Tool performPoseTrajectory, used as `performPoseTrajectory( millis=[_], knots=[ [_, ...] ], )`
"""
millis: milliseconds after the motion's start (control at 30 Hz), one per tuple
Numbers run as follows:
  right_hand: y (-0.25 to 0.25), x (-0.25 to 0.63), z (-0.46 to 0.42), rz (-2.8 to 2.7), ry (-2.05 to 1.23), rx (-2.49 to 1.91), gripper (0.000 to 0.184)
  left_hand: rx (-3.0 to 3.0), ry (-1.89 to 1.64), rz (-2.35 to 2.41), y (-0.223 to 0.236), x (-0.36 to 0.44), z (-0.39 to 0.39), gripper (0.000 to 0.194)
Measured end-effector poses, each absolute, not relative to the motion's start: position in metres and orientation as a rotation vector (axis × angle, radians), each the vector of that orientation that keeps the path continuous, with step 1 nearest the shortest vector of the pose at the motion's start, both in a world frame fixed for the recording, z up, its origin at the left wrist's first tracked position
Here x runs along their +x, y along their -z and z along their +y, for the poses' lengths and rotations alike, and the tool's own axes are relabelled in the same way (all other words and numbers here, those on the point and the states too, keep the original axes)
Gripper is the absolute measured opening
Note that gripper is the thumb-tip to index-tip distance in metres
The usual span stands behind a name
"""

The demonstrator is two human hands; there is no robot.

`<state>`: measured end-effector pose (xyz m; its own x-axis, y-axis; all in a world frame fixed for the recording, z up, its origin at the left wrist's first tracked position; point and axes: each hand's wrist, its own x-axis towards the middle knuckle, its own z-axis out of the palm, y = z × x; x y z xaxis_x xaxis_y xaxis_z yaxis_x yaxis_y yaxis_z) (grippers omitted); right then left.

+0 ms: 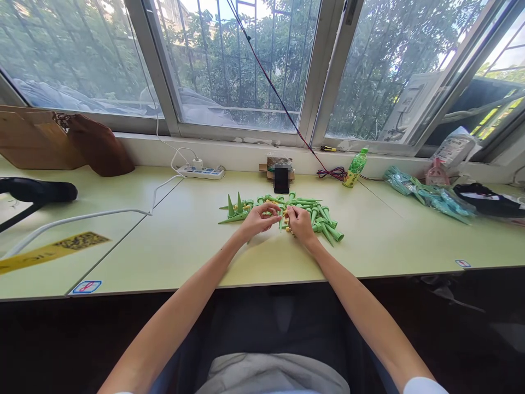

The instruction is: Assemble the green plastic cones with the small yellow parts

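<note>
Many green plastic spikes (328, 223) and small yellow pieces lie in a heap on the pale table, around and beyond both hands. My left hand (260, 220) has its thumb and fingers curled together at a green spike (281, 223) that points downward. Close to its right, my right hand (300, 221) is closed in a pinch, with yellow bits by its fingertips. What that pinch holds is too small to make out. Left of my left hand, two green cones (235, 204) stand upright among other spikes lying flat.
Behind the heap, a dark phone-like object (281, 179) leans against a small box. A green drink bottle (356, 167) and coiled cable (332, 173) stand near the window sill. A power strip (203, 172) trails a white cable leftward. Plastic bags (435, 194) lie at the right.
</note>
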<state>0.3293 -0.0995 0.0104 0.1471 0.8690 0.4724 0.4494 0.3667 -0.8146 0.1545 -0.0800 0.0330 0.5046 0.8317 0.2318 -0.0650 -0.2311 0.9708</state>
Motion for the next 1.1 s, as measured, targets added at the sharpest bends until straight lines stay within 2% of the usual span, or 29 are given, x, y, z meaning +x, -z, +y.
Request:
performPoseTrajectory(
  millis=[533, 767, 1100],
  knots=[
    [-0.013, 0.328, -0.103, -1.417, -0.523, -1.205, 0.051, 1.713, -0.887, 0.754, -0.037, 0.155, -0.089, 0.043],
    [-0.015, 0.328, -0.107, -1.418, -0.573, -1.211, 0.047, 1.795, -0.917, 0.762, -0.035, 0.156, -0.088, 0.043],
    [-0.013, 0.329, -0.105, -1.380, -0.691, -1.145, 0.047, 1.939, -0.984, 0.778, -0.026, 0.157, -0.081, 0.029]
  ],
)
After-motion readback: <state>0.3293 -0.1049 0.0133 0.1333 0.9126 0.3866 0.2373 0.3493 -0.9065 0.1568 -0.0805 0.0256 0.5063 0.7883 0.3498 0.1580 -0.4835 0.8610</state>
